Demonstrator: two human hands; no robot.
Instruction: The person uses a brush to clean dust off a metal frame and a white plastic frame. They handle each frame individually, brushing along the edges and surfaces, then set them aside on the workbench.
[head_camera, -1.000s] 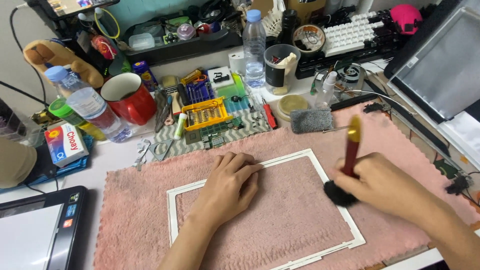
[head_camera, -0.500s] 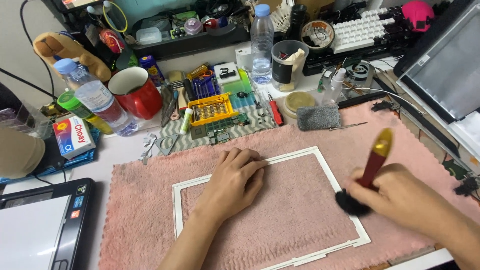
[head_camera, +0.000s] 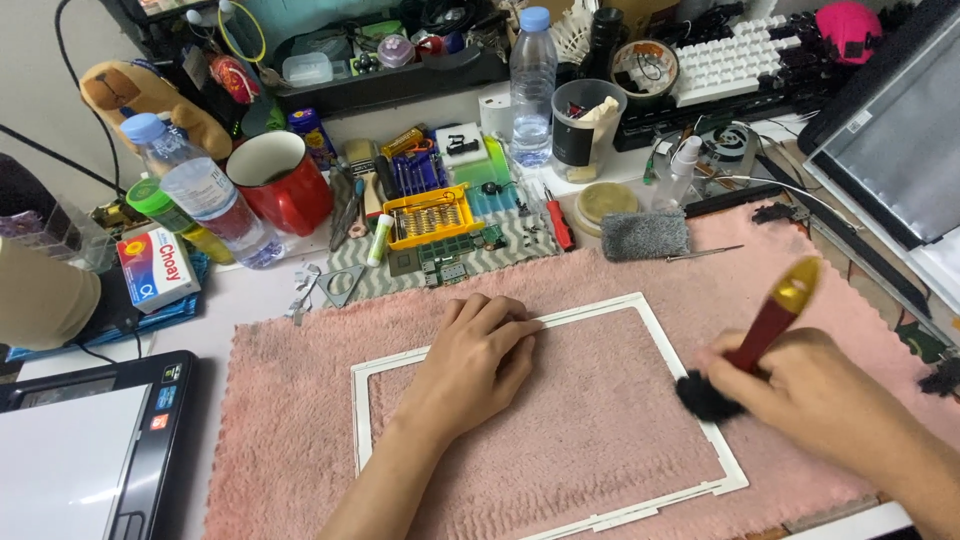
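White frame (head_camera: 640, 318) under flat left hand (head_camera: 470, 365); right hand (head_camera: 810, 390) clamped on red brush (head_camera: 765, 335).

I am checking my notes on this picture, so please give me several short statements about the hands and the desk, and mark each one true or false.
1. The left hand lies flat on the top edge of the white frame. True.
2. The right hand holds a screwdriver. False: it holds a brush with a red and yellow handle and black bristles.
3. The frame lies on a pink fuzzy mat. True.
4. The red mug stands on the mat. False: it stands on the desk behind the mat.
5. The brush bristles are at the frame's right side. True.
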